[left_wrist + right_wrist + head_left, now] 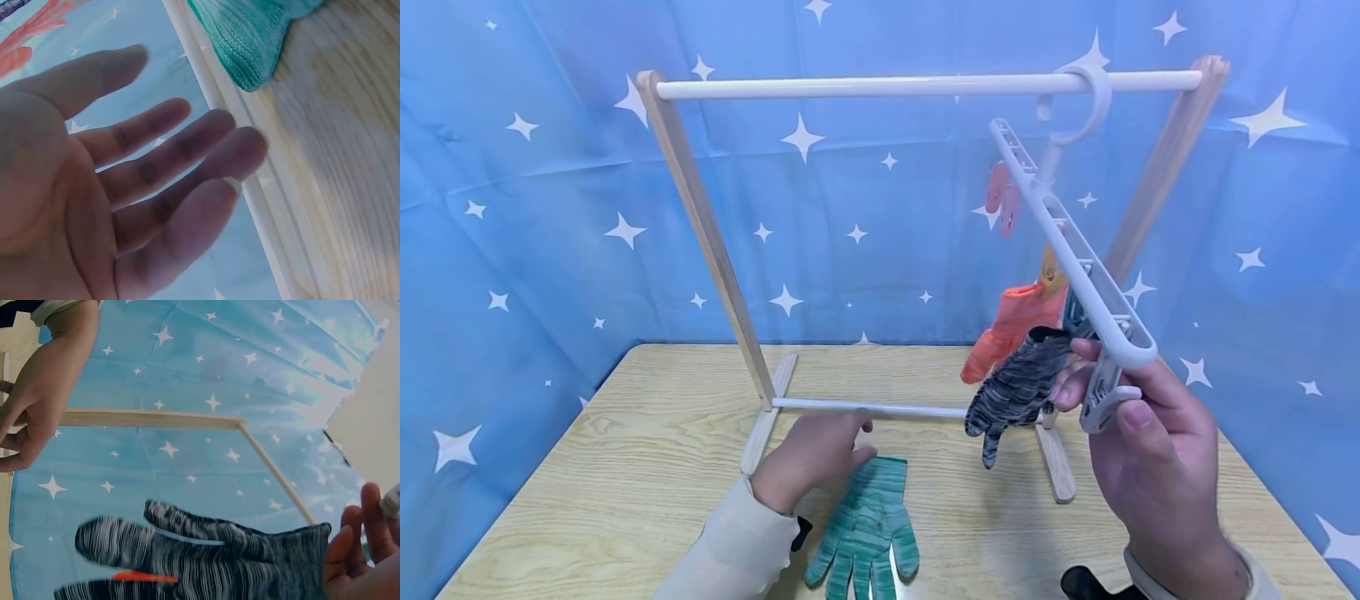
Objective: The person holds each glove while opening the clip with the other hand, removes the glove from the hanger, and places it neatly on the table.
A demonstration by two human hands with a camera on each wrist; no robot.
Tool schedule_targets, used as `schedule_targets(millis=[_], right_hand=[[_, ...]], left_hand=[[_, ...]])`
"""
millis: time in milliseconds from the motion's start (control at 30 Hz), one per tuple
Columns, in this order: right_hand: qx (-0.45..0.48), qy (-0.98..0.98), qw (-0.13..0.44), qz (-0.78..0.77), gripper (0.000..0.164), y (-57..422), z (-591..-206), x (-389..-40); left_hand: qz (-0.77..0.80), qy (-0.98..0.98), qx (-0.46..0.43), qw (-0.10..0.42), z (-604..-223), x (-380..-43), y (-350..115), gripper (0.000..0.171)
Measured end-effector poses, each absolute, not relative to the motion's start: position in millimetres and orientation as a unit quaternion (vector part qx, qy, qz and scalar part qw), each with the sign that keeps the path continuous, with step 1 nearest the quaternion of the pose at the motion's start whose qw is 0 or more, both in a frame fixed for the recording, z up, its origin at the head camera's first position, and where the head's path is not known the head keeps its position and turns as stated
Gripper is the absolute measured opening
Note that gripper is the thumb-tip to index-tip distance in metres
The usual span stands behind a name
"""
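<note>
My right hand (1157,450) pinches a grey clothespin (1103,396) at the near end of a white hanger (1093,267), thumb on its handle. Close beside those fingers hangs a black-and-grey knit glove (1018,387), its cuff at a dark teal clothespin (1075,312). An orange knit glove (1011,329) hangs behind it from a yellow clothespin (1049,268). Over the table, my left hand (820,450) hovers at the cuff of a green knit glove (872,517), which lies flat with fingers toward me. In the left wrist view, the left fingers are loosely bent around nothing.
The hanger's hook loops over the white top bar (865,87) of a wooden rack, whose posts (707,233) stand on both sides. Pink clothespins (1002,196) hang at the hanger's far end. A lower white bar (880,408) crosses just above the table (625,467). Behind hangs a blue star-patterned cloth (865,275).
</note>
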State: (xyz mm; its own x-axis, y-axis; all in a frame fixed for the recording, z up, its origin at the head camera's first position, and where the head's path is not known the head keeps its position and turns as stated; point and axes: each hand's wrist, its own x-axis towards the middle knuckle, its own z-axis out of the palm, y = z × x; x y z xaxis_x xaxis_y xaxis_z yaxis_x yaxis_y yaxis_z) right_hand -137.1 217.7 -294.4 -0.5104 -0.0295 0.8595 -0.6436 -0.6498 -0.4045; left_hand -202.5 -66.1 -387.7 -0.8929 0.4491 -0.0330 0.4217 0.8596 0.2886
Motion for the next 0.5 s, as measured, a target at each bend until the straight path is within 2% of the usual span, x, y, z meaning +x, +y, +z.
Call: schedule_targets(millis=[167, 367, 500], right_hand=[[0.449, -0.377, 0.196, 0.786, 0.04, 217.8, -295.3, -136.3], [0.45, -0.381, 0.201, 0.782, 0.041, 217.1, -294.7, -136.7], [0.446, -0.383, 0.206, 0.783, 0.041, 216.8, -294.5, -137.8]], left_hand=[[0.165, 0.955, 0.246, 0.031, -386.5, -205.6, -63.1, 0.033], [0.29, 0.919, 0.266, 0.024, -372.7, -201.5, -52.6, 0.02], [0.319, 0.908, 0.27, 0.013, -366.9, -196.8, -49.6, 0.015]])
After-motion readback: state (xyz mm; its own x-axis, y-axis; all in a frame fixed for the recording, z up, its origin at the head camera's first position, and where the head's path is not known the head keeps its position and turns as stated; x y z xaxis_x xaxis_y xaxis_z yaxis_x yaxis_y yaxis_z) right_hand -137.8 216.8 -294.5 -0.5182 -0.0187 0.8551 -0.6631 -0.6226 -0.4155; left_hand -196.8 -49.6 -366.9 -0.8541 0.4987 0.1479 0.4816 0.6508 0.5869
